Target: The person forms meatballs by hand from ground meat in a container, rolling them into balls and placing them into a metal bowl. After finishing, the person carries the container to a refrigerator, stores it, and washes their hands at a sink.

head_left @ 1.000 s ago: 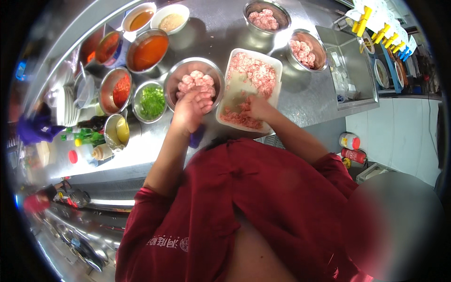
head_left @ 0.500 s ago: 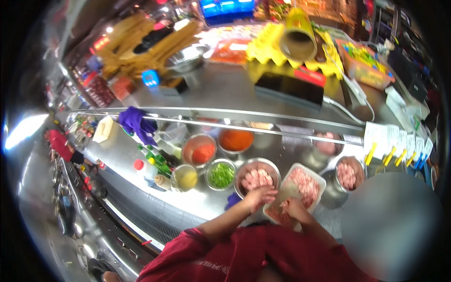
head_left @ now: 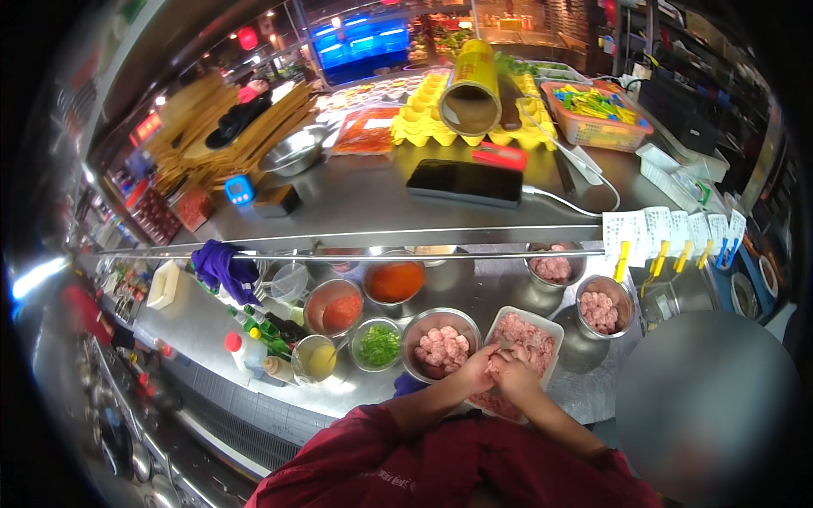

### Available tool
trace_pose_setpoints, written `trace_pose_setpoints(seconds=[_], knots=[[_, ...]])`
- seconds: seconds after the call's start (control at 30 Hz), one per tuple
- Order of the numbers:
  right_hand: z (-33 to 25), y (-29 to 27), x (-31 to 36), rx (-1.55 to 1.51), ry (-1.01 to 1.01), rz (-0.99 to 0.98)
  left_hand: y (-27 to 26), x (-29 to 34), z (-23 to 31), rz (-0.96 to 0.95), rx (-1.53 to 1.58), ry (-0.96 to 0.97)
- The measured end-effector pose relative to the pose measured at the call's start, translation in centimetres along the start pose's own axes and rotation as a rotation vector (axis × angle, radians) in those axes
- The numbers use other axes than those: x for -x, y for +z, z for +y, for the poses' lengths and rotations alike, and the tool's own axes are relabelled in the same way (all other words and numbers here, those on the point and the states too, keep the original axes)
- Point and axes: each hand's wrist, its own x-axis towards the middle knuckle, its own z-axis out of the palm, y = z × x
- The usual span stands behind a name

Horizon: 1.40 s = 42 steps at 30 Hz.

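Observation:
Over the white tub [head_left: 552,332] of raw minced meat [head_left: 527,334], my two hands meet with fingers curled. My left hand [head_left: 479,369] is closed at the tub's left side, near the steel bowl [head_left: 412,332] of pale pink meatballs [head_left: 442,347]. My right hand [head_left: 513,376] is closed against the left one's fingers. Whatever lies between the hands is hidden by the fingers. Minced meat shows in the tub both beyond and below my hands.
Left of the meatballs stand bowls of chopped greens [head_left: 376,345], yellow liquid [head_left: 322,361], red paste [head_left: 340,313] and orange sauce [head_left: 395,281]. More meatballs fill bowls [head_left: 628,327] at right. A metal rail [head_left: 474,256] with clipped paper slips [head_left: 625,234] crosses beyond.
My left hand has come from the meatball bowl's edge, where its fingers were stretched, to my right hand over the tub, and has closed. The view has shifted.

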Motion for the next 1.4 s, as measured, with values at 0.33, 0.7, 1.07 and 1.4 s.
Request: trace_pose_setpoints(seconds=[0.33, 0.7, 1.07, 1.4], knots=[[4.6, 1.5, 3.3, -0.607, 0.353, -0.131, -0.1, 3.0, 2.6, 0.186, -0.141, 0.126], [4.7, 1.4, 0.6, -1.930, 0.661, -0.009, 5.3, 5.7, 1.4, 0.079, -0.648, 0.262], [5.0, 1.9, 0.0, -1.445, 0.684, 0.115, 2.5, 4.0, 0.5, 0.193, -0.323, -0.089], [3.7, -0.6, 0.6, -1.580, 0.862, -0.024, 2.8, 4.0, 2.9, 0.277, -0.295, 0.138]])
